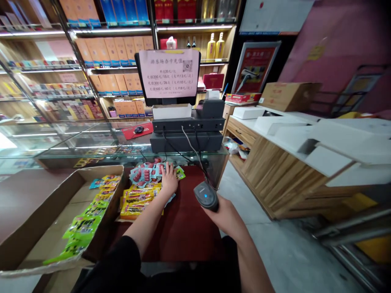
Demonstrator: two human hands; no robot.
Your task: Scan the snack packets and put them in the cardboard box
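My right hand (226,213) grips a dark grey barcode scanner (206,196) with a small blue light on top, held over the right edge of the dark red counter (189,228). Fingers spread, my left hand (169,178) rests on a pile of small light-blue and red snack packets (145,174). A green packet (181,172) pokes out just right of these fingers. Yellow snack packets (139,200) lie in rows left of my left forearm. Further left, an open cardboard box (39,217) has green packets (82,226) along its right side.
Behind the packets stands a glass display case (91,140) carrying a black register unit (186,138) and a screen with a pink paper sign (171,75). Cables (192,148) hang down towards the counter. A wooden cabinet (275,175) with white boxes is at right.
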